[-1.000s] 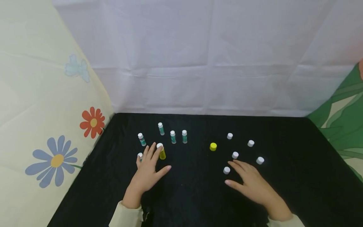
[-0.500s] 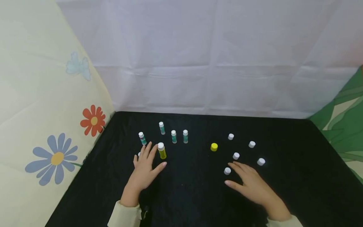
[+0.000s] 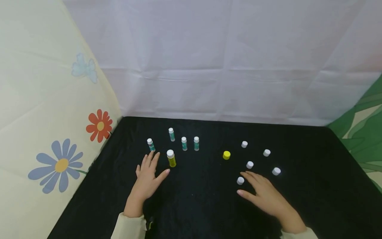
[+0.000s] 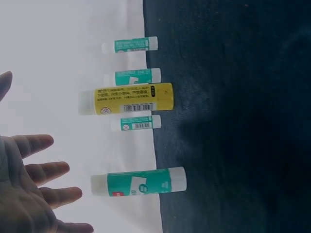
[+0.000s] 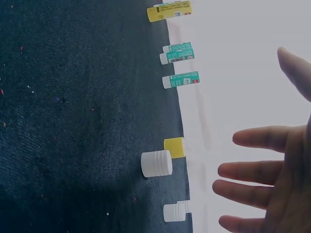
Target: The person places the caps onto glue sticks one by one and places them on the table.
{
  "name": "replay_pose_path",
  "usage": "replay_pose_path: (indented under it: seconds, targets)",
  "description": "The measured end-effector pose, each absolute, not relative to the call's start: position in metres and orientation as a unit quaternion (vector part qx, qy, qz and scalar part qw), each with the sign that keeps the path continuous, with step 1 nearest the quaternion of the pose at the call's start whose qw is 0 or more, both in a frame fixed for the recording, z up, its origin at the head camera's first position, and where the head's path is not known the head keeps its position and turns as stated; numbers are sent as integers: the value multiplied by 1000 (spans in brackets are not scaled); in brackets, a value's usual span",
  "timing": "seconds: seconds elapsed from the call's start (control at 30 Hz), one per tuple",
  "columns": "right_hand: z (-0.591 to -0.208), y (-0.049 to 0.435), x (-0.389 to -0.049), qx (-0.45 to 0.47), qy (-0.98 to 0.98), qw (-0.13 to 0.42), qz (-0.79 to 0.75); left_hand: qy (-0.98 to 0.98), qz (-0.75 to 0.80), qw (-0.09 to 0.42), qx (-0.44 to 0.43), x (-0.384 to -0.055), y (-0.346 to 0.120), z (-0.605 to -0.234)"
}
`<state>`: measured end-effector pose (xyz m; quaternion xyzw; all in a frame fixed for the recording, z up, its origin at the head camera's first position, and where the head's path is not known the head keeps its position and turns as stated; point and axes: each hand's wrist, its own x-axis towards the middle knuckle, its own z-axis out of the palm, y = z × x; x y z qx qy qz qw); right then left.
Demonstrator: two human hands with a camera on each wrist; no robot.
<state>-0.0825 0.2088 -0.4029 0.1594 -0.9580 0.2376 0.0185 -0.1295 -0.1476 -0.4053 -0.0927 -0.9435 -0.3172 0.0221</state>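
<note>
My left hand (image 3: 146, 181) hovers palm down over the left of the table, fingers spread and holding nothing. Just right of its fingertips stands an upright yellow glue stick (image 3: 171, 158) with a white top. Several slimmer green glue sticks (image 3: 184, 144) stand around and behind it; one green glue stick (image 3: 151, 145) is right at the fingertips. My right hand (image 3: 264, 192) is held out with straight fingers and thumb apart, also holding nothing. Close to its fingertips sits a white cap (image 3: 240, 180), with another white cap (image 3: 249, 164) behind.
A yellow cap (image 3: 226, 155) and further white caps (image 3: 267, 152) are scattered on the right half. A black cloth (image 3: 206, 202) covers the table. White fabric (image 3: 179, 59) hangs behind it, and a flower-printed sheet (image 3: 24, 116) borders the left.
My left hand has drawn left, away from the yellow glue stick, and now covers a green glue stick seen earlier. The right hand has hardly moved. The head view has shifted slightly.
</note>
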Motion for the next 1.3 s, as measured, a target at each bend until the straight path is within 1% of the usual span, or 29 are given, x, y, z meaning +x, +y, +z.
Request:
replay_pose_path:
  seconds: [0.17,0.67,0.87,1.3]
  targets:
    - [-404,209,-83,159,-957,17,240,-945,-318,11,-80,-131,-149,-409]
    - [-414,210,-84,160,-955,23,248,-934,-352,0,-64,-134,-155,-420]
    - [-414,210,-87,151,-956,2,252,-931,-360,-3,-60,-136,-157,-422]
    - [-421,212,-92,137,-956,-19,260,-925,-378,-14,-47,-141,-158,-424]
